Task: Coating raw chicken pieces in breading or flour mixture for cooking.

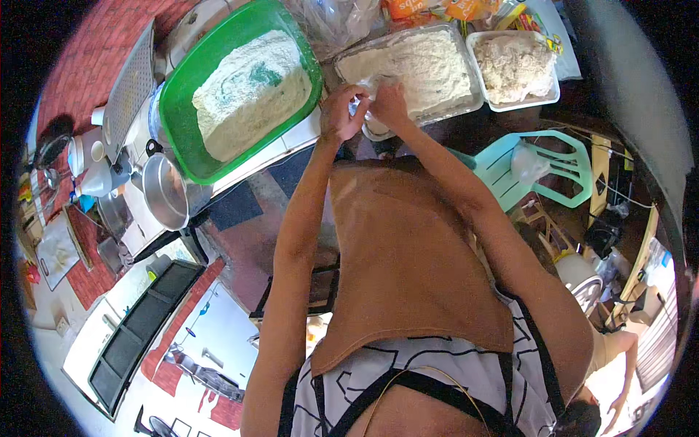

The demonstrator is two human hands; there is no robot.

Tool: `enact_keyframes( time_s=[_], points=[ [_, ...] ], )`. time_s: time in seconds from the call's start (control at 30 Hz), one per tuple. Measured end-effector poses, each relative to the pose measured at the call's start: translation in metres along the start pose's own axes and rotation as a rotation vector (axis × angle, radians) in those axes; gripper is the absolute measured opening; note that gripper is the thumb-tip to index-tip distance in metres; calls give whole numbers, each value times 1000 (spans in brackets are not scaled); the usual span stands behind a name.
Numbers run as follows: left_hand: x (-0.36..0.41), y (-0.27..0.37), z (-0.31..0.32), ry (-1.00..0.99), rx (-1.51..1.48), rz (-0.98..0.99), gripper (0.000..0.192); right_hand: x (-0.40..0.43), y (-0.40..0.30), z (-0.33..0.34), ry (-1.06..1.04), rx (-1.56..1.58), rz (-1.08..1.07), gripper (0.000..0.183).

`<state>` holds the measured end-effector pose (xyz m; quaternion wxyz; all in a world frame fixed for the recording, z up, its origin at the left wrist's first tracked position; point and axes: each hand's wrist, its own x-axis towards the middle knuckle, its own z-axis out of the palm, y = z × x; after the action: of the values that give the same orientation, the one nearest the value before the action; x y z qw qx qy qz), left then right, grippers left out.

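Observation:
My left hand (345, 113) is at the near left corner of a clear plastic tray (477, 90) of flour (431, 65). Its thumb and fingers curl around crinkled clear plastic (360, 100), perhaps a bag. Right beside it, my right hand (389, 104) is closed on the same plastic, its fingertips hidden behind the knuckles. Both hands are over the tray's edge. Left of them stands a green basin (188, 93) with a heap of flour (240, 98) in it. A white tray (552, 101) of flour-coated food pieces (510, 65) adjoins the clear tray on the right.
Plastic bags (344, 19) and orange printed packets (420, 8) lie behind the trays. A metal pot (166, 191) stands near the left table edge. At right, a pale green plastic chair (497, 164) holds a clear bag (529, 163). Another person's arm (628, 360) shows lower right.

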<state>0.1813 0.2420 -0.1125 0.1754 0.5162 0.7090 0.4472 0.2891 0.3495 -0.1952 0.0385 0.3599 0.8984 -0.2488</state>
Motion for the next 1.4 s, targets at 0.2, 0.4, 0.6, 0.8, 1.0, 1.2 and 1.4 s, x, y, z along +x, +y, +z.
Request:
enact_keyframes(
  time_s=[0.2,0.4,0.6,0.8,1.0,1.2,1.4],
  points=[
    [-2,-4,1,8,-8,-8,13,-4,1,5,303,38,-49,48],
    [-4,-1,-2,54,-48,-67,13,6,35,-2,56,104,-189,45],
    [-2,6,-7,45,-25,-65,13,22,71,-34,182,360,-268,44],
    [-5,3,-6,88,-45,-47,14,43,62,-77,280,192,-260,36],
    [-1,5,-3,101,-48,-29,14,61,69,-80,93,-91,-58,37],
    [-3,-1,-1,88,-34,-40,16,68,90,-63,60,-55,-222,34],
    [-3,-5,2,80,-3,-30,18,77,103,-66,200,-49,-452,33]
  ],
)
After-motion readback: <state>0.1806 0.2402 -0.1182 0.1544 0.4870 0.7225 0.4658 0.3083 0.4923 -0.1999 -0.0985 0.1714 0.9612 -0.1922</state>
